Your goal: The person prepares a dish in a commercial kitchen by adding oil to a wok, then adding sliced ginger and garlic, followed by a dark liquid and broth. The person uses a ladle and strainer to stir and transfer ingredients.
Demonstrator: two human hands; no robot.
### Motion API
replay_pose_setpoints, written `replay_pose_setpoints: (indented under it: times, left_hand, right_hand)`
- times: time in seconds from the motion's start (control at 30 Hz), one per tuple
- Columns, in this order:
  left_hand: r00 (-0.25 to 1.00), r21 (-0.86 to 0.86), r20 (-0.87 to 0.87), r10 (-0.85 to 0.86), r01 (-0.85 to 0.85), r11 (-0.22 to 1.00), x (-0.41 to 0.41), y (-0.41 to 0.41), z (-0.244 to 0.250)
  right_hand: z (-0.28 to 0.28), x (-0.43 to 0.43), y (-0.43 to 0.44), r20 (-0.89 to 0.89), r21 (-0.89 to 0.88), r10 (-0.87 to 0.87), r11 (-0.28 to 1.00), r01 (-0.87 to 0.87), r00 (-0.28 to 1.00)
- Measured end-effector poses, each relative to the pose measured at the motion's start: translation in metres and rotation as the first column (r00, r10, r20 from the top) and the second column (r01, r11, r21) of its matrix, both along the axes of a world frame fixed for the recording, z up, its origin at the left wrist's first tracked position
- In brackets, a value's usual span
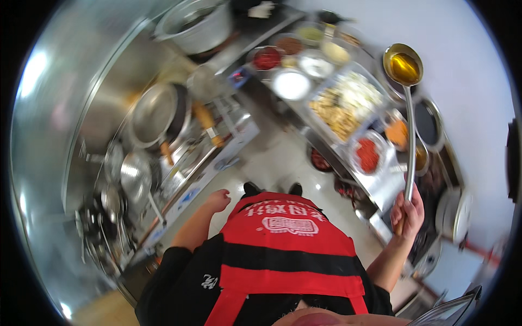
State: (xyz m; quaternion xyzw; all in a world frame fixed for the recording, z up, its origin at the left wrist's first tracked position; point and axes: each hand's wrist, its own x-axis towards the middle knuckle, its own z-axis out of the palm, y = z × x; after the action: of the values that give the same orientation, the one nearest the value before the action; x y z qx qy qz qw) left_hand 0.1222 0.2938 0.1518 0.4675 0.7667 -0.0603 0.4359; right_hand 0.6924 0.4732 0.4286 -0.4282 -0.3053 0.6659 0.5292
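My right hand [408, 214] is closed around the wooden-ended handle of a long steel ladle [410, 122]. Golden liquid, which looks like oil [403, 68], pools in the ladle's bowl, out over the far right of the seasoning counter. Beneath the handle stand a tub of red powder [368, 155] and one of orange powder [396, 133]. My left hand [219, 200] hangs over the floor by the stove's front edge, holding nothing, its fingers loosely bent. To its left, a round perforated strainer [136, 173] rests on the stove side.
A rectangular tub [346, 106] holds chopped white and yellowish pieces, beside bowls of white powder [291, 84] and red paste [267, 58]. Across the aisle sit a steel pan [154, 116] and a large pot [195, 30]. A container of dark red food [320, 159] stands below the counter.
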Motion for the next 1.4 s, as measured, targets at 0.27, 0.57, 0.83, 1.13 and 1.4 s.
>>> replay_pose_setpoints:
  times: [0.27, 0.57, 0.83, 1.13, 1.4]
  left_hand:
    - [0.896, -0.052, -0.064, 0.439, -0.443, 0.895, -0.082, -0.174, -0.064]
    - [0.614, -0.114, -0.042, 0.788, -0.787, 0.607, -0.114, -0.328, -0.121]
    - [0.541, -0.061, 0.059, 0.839, -0.837, 0.544, -0.074, -0.362, -0.140]
    - [0.442, -0.089, -0.039, 0.896, -0.895, 0.437, 0.013, -0.352, -0.129]
    - [0.090, 0.023, -0.024, 0.996, -0.996, 0.090, 0.022, -0.294, -0.059]
  right_hand:
    - [0.016, -0.256, 0.051, -0.265, -0.048, 0.630, 0.747, -0.663, 0.729]
    - [-0.071, -0.583, 0.075, -0.020, -0.209, 0.913, 0.395, -0.894, 0.408]
    - [-0.122, -0.663, 0.091, 0.648, -0.186, 0.749, 0.333, -0.924, 0.139]
    - [-0.139, -0.768, 0.096, -0.140, -0.559, 0.948, 0.161, -0.813, 0.284]
    - [-0.151, -0.748, 0.072, -0.174, -0.608, 0.886, 0.247, -0.754, 0.430]
